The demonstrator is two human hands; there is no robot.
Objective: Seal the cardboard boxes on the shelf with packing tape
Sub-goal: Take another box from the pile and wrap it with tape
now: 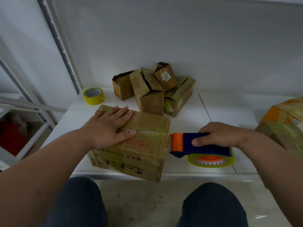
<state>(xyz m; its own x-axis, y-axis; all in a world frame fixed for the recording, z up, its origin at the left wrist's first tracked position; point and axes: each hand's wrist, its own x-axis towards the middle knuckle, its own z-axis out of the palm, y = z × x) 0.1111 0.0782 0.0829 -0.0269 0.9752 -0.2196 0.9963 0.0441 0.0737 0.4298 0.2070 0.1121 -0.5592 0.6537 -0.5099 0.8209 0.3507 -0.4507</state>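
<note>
The person's knees point(78, 202), in dark trousers, filled the bottom of the view, close against the front edge of the white shelf point(221, 112). Just beyond them a cardboard box point(139, 145) sat at that edge, its near corner overhanging slightly. The left hand point(111, 126) lay flat on the box's top with fingers straight and spread, pressing down beside the centre seam. The right hand point(218, 136) was curled round the blue handle of a tape dispenser point(201, 145), whose orange roller end touched the box's right side at the seam; its roll of tape hung below.

A glossy strip appeared to run along the seam already, so this box looked nearly finished, with the tape probably still to be wrapped down the side and cut. At the back, a cluster of small boxes point(152, 90) stood with flaps gaping, seemingly unsealed. More boxes point(283, 122) lay at the right edge, their state unclear. A spare yellow roll point(93, 95) rested at the left rear.
</note>
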